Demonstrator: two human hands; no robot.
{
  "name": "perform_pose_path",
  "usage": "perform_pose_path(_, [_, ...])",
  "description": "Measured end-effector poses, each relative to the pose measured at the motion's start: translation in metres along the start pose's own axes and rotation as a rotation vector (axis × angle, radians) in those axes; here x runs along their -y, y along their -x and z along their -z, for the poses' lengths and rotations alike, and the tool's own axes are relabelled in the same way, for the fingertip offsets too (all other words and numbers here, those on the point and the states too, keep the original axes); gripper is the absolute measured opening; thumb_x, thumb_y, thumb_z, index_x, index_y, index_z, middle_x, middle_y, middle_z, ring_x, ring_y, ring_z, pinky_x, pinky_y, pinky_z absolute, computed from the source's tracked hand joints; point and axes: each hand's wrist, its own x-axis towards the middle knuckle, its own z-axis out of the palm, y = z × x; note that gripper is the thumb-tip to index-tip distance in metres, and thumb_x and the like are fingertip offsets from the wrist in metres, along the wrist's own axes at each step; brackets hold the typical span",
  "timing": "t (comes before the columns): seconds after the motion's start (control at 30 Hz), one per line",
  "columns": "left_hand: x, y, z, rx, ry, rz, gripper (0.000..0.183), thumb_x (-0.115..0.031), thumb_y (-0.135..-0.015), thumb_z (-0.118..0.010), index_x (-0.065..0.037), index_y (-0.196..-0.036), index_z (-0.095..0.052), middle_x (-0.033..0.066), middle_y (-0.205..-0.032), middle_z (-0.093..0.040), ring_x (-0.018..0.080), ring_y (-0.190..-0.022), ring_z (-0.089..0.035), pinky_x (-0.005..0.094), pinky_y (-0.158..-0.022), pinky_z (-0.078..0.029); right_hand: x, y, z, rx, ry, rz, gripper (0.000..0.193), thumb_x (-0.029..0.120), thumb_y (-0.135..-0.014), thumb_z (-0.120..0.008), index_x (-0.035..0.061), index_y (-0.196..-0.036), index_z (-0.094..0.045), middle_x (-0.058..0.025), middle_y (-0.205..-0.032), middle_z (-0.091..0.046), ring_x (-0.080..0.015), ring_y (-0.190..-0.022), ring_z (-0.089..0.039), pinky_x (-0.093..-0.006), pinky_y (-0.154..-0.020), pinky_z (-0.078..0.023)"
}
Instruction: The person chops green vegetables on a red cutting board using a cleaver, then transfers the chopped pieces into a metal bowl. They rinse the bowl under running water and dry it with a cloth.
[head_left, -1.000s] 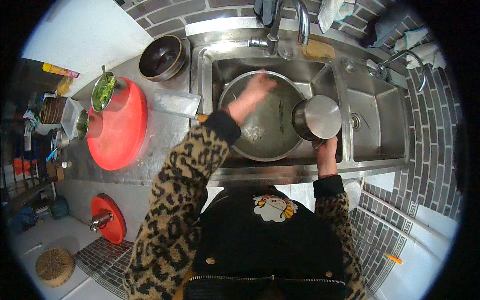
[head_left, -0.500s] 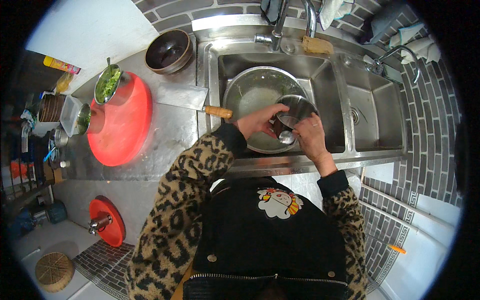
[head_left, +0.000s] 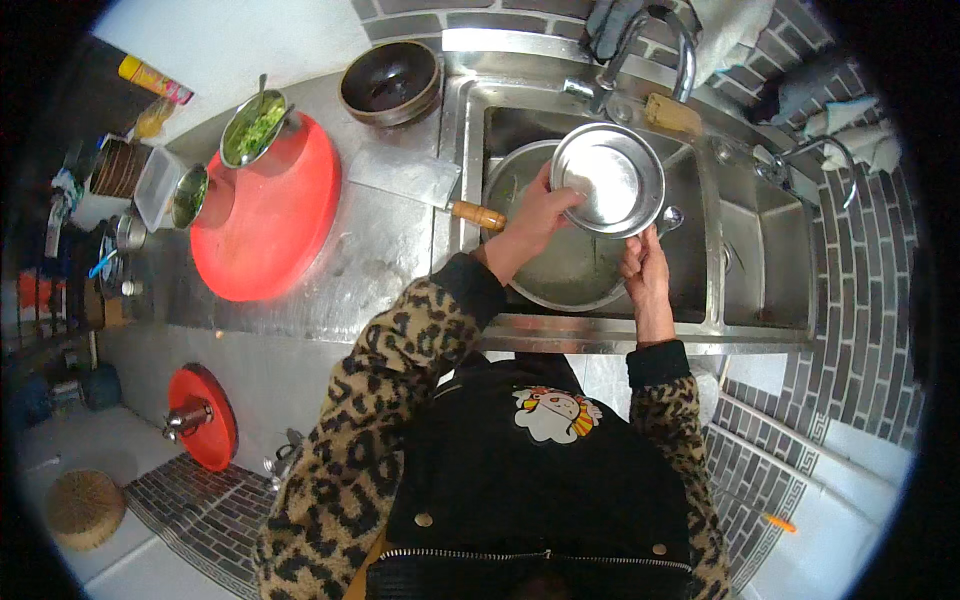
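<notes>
My left hand point(head_left: 540, 222) grips a shiny round steel bowl point(head_left: 610, 170) by its left rim, thumb over the edge. The bowl is tilted so that its inside shows, and it hangs over a large metal basin point(head_left: 560, 270) standing in the sink. Just below the bowl, my right hand point(head_left: 645, 270) is closed on a metal spoon point(head_left: 672, 217). The spoon's rounded end sticks out beside the bowl's lower right rim, while its handle is mostly hidden by the fingers. Some cloudy water with small green bits shows in the basin.
Left of the sink lie a cleaver point(head_left: 410, 178), its wooden handle over the sink edge, and a dark bowl point(head_left: 390, 85). A red round board point(head_left: 290, 230) carries steel bowls of chopped greens point(head_left: 255, 132). Behind the basin rise a tap point(head_left: 600, 90) and a sponge point(head_left: 673, 114).
The steel bowl has been raised up and right, its inside now turned into view. The spoon has moved from the bowl's near side to its lower right. My view has shifted slightly.
</notes>
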Motion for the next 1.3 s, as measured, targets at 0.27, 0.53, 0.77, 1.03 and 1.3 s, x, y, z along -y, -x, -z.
perform_pose_path(0.27, [0.007, 0.019, -0.014, -0.117, -0.122, -0.062, 0.068, -0.011, -0.075, -0.066, -0.016, -0.138, -0.043, 0.0017, -0.115, -0.057, 0.0143, -0.101, -0.057, 0.0299, -0.079, -0.050, 0.015, -0.005, -0.046, 0.191, -0.032, -0.212, 0.046, 0.057, -0.091, -0.045, 0.0174, -0.111, -0.058, -0.0015, -0.091, -0.064, -0.0158, -0.057, -0.056, -0.0261, -0.037, -0.038])
perform_pose_path(0.53, [0.009, 0.007, -0.036, -0.564, -1.323, -0.497, 0.037, -0.010, -0.075, -0.066, -0.004, -0.111, -0.059, 0.0166, -0.087, -0.068, 0.0347, -0.082, -0.065, 0.0429, -0.072, -0.052, 0.055, -0.037, -0.008, 0.362, 0.143, -0.238, 0.049, 0.066, -0.092, -0.038, 0.0204, -0.097, -0.058, 0.0040, -0.066, -0.056, -0.0087, -0.038, -0.031, -0.0257, -0.038, -0.027])
perform_pose_path(0.77, [0.016, -0.012, -0.059, -0.532, -0.713, -0.311, 0.020, -0.017, -0.091, -0.054, 0.003, -0.091, -0.061, 0.0073, -0.067, -0.062, 0.0138, -0.044, -0.056, 0.0275, -0.037, -0.044, 0.053, -0.043, 0.011, 0.485, -0.089, -0.348, 0.060, 0.074, -0.086, -0.038, 0.0192, -0.103, -0.056, 0.0036, -0.079, -0.056, -0.0097, -0.047, -0.032, -0.0251, -0.047, -0.028])
perform_pose_path(1.03, [0.037, -0.002, -0.083, -0.491, -0.478, -0.106, 0.021, -0.020, -0.092, -0.051, -0.003, -0.083, -0.057, 0.0033, -0.058, -0.053, 0.0113, -0.039, -0.048, 0.0274, -0.035, -0.040, 0.032, -0.052, 0.041, 0.521, -0.299, -0.387, 0.058, 0.068, -0.087, -0.042, 0.0162, -0.110, -0.058, -0.0021, -0.086, -0.062, -0.0156, -0.057, -0.047, -0.0279, -0.044, -0.031])
perform_pose_path(1.3, [0.106, -0.002, -0.037, -0.143, 0.239, 0.553, 0.021, -0.021, -0.092, -0.045, -0.010, -0.076, -0.053, -0.0006, -0.050, -0.039, 0.0108, -0.037, -0.032, 0.0304, -0.042, -0.039, 0.030, -0.073, 0.051, 0.612, -0.198, -0.029, 0.057, 0.049, -0.097, -0.040, 0.0048, -0.133, -0.048, -0.0130, -0.128, -0.055, -0.0285, -0.118, -0.053, -0.0451, -0.101, -0.043])
